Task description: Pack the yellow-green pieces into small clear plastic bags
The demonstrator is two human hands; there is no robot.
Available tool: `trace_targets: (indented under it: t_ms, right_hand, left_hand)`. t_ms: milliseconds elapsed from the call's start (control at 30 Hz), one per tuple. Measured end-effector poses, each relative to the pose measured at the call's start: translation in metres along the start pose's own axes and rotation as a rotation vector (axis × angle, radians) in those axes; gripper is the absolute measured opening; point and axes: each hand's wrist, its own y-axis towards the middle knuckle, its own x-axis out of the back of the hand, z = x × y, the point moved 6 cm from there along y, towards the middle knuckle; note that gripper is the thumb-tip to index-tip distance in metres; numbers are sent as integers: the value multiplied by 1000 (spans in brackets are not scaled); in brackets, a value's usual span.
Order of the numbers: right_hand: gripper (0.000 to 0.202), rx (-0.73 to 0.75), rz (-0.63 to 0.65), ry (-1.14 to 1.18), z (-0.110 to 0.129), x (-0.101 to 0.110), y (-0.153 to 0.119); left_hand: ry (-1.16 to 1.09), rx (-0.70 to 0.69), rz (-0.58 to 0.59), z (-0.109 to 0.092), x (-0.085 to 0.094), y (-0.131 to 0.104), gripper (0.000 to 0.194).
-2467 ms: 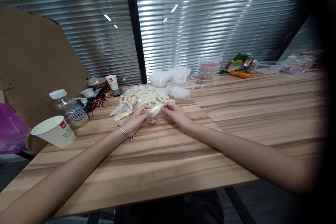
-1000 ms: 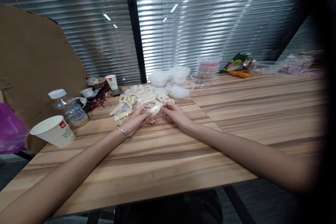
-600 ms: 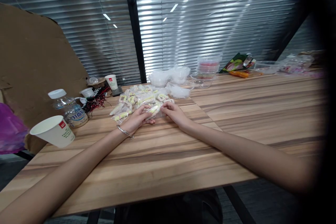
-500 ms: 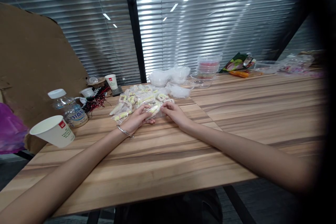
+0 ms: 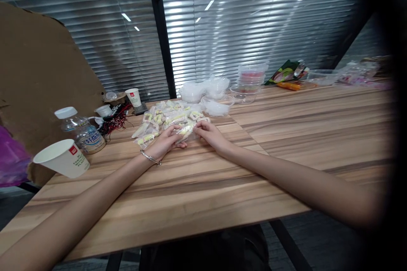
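Note:
Between my two hands is a small clear plastic packet [image 5: 186,132] with something yellow and white inside; its exact kind is too small to make out. My left hand [image 5: 165,142], with a silver bracelet at the wrist, pinches the packet's left side between thumb and fingers. At its right edge, the thumb and fingertips of my right hand [image 5: 209,133] are closed on it. Just beyond lies a pile of similar clear packets [image 5: 168,114], with yellow, white and pinkish pieces in them.
On the wooden table [image 5: 203,186], a paper cup [image 5: 60,159] and a plastic bottle [image 5: 84,133] stand at left. A smaller cup [image 5: 133,97] is farther back. Clear plastic bowls [image 5: 218,103] and stacked tubs [image 5: 252,76] line the window side. An orange cutter-like tool [image 5: 288,86] lies right.
The camera view has shifted slightly. Both hands stay on the packet in nearly the same place, with no clear change of grip.

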Motion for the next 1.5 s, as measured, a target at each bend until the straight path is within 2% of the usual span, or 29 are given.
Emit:
trace_targets:
  t_ms: [567,1033,1500]
  right_hand:
    - [16,36,2,-47,1,2,1]
    - [16,3,7,-29,1,1,0]
    - [16,65,7,-23,-5,1,3]
  left_hand:
    - [9,-2,-4,0,0,0,40]
    - [2,-7,11,2,2,1,39]
    - [3,3,-13,-4,-3,-2,36]
